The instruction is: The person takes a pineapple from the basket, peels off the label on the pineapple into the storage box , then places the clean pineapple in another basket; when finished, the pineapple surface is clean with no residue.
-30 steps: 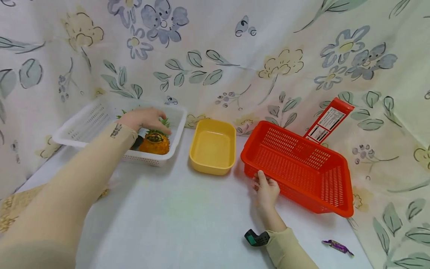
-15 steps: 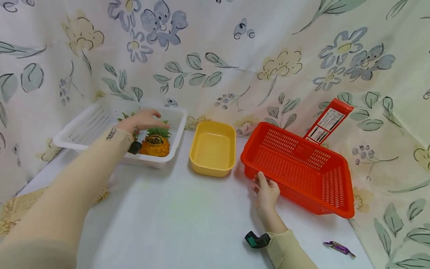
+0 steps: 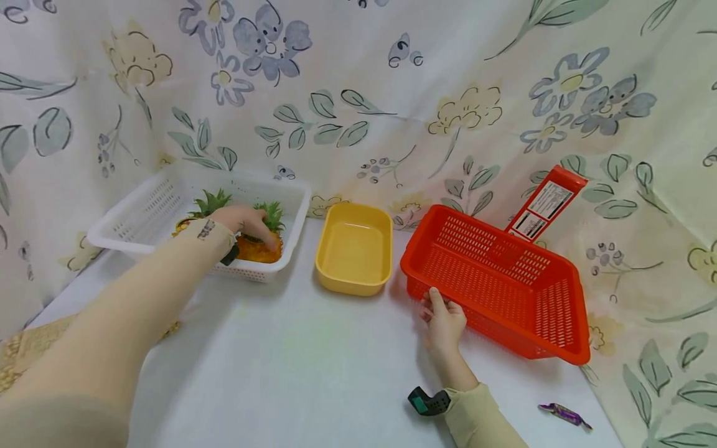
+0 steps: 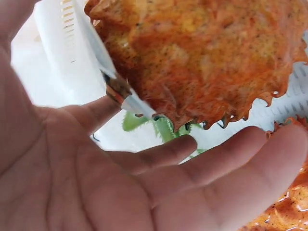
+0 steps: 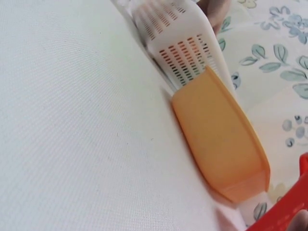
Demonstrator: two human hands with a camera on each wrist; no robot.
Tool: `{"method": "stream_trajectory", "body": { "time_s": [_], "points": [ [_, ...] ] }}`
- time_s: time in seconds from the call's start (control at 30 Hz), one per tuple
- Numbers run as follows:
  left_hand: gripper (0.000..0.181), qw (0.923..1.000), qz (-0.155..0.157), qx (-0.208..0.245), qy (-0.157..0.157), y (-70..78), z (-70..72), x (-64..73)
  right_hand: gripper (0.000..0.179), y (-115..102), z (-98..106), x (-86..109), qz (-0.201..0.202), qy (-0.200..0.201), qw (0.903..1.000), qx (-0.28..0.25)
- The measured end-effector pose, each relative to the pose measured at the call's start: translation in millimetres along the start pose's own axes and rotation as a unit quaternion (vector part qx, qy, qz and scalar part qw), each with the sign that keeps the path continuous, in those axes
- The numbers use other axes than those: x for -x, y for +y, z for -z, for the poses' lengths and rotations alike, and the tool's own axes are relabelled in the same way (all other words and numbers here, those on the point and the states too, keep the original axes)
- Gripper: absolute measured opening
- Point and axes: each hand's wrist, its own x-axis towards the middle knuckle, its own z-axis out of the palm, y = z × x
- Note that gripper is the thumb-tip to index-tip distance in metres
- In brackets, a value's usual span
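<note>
My left hand [image 3: 243, 223] is down inside the white basket [image 3: 301, 208], fingers over an orange, pineapple-shaped packet [image 3: 256, 251] with a green leafy top. In the left wrist view the spread fingers [image 4: 216, 192] stay apart from the crinkled, saw-edged packet [image 4: 207, 57]. Part of another orange packet [image 4: 284, 202] shows at the lower right there. More green leaves [image 3: 211, 202] stick up behind the wrist. At the near left corner of the red basket [image 3: 487, 267], my right hand [image 3: 446, 320] grips the edge, thumb up against the rim and fingers curled beneath.
Between the two baskets stands a yellow tub [image 3: 354, 249]. Behind the red basket leans a red box [image 3: 548, 202] with white labels. A purple-wrapped candy [image 3: 566, 415] lies near the right table edge, and a woven tan mat [image 3: 39, 342] at the left. Flowered cloth hangs behind.
My left hand, which hovered above the packets, has dropped onto the right one, uncovering the leaves behind it. The right hand and the red basket have stayed put.
</note>
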Motion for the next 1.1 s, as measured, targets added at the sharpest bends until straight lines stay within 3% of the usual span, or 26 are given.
{"method": "stream_trajectory", "body": {
  "time_s": [0.2, 0.4, 0.53, 0.7, 0.97, 1.1],
  "points": [
    [0.111, 0.9997, 0.012, -0.02, -0.01, 2.1, 0.3, -0.2, 0.032, -0.1, -2.7, 0.4, 0.001, 0.001, 1.0, -0.01],
    [0.115, 0.9993, 0.021, -0.03, 0.006, 1.6, 1.2, 2.3, 0.029, -0.2, -4.6, -0.8, 0.001, -0.003, 0.9998, -0.022],
    [0.112, 0.9998, 0.009, -0.015, 0.011, 1.7, -0.2, 1.4, 0.026, -0.9, -2.5, -0.5, 0.002, 0.0, 0.9996, -0.029],
    [0.108, 0.9993, -0.015, 0.035, 0.001, 0.7, 1.2, 4.3, 0.029, 0.5, -0.9, -0.6, 0.014, 0.0, 0.9996, -0.024],
    [0.108, 0.9947, -0.041, 0.094, -0.002, -2.2, 15.7, 22.9, 0.03, 4.7, -2.1, -3.1, 0.023, 0.005, 0.9989, -0.04],
    [0.11, 0.9941, -0.048, 0.097, 0.006, -6.3, 23.8, 27.7, 0.026, 1.8, -3.3, -1.3, 0.017, 0.008, 0.999, -0.039]
  ]
}}
